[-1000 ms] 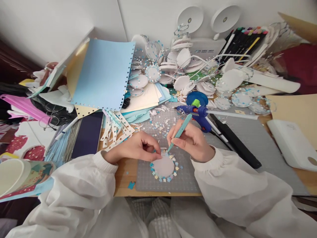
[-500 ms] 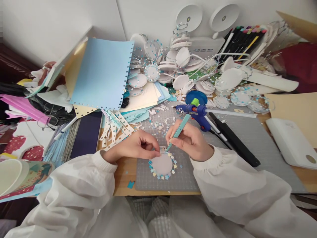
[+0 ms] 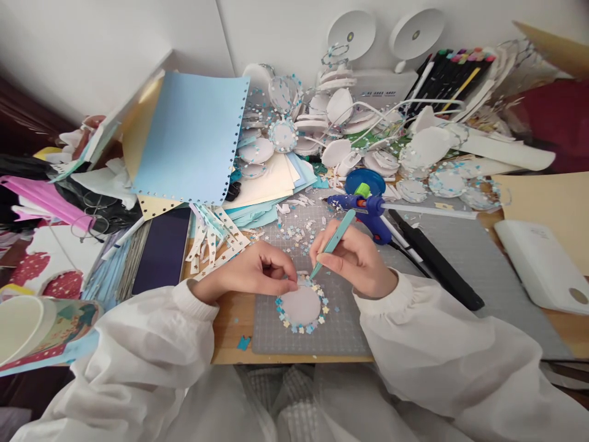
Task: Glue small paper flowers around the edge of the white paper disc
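Note:
A round white disc lies flat on the grey cutting mat. Small blue, pale yellow and white flowers ring its edge. At the disc's upper left rim, my left hand pinches with thumb and forefinger; the fingertips hide that bit of the rim. My right hand grips teal tweezers like a pen. Their tips touch down among the flowers at the disc's upper right. Whether a flower is between the tips is too small to tell.
Loose paper flowers are scattered beyond my hands. A blue glue gun lies behind my right hand, near a long black tool. Paper strips and a dark phone-like slab are at left. Several white discs crowd the back.
The tweezers have shifted very slightly at their upper end, along with my right hand. My left hand and the disc stay in place.

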Demonstrator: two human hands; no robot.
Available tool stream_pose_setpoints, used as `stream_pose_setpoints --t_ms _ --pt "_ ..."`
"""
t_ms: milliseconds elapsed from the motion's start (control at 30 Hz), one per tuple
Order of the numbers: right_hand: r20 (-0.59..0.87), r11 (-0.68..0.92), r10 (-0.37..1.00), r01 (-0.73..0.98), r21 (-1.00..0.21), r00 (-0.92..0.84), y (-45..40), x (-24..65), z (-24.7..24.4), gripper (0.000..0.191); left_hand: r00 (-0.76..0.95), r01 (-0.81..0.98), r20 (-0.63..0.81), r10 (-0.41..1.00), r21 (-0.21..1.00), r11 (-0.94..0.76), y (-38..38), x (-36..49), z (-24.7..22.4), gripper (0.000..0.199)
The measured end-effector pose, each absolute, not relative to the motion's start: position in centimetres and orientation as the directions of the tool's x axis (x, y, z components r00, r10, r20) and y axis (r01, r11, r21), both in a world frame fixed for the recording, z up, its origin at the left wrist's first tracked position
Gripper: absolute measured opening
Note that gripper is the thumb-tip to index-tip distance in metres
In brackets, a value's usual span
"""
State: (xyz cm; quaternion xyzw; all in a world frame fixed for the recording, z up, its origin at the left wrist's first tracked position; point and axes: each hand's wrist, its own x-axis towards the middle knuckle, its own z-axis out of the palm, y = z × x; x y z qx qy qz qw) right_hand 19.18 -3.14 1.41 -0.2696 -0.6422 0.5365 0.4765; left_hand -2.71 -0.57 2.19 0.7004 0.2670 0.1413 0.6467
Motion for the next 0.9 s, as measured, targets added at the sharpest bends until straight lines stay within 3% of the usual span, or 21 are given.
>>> stream_pose_setpoints --t_ms 600,900 --pt "0.323 0.295 0.847 -0.131 -0.946 -0.422 -3.24 19.12 1.53 0.014 0.812 0.196 -0.155 0.562 0.98 -0.014 -0.63 -2.7 2.33 0.017" --pt "0.294 0.25 0.905 -0.174 -0.952 -0.307 -2.94 19.13 1.62 0.018 0.806 0.193 -0.15 0.573 0.981 -0.014 -0.51 -2.79 2.46 0.017"
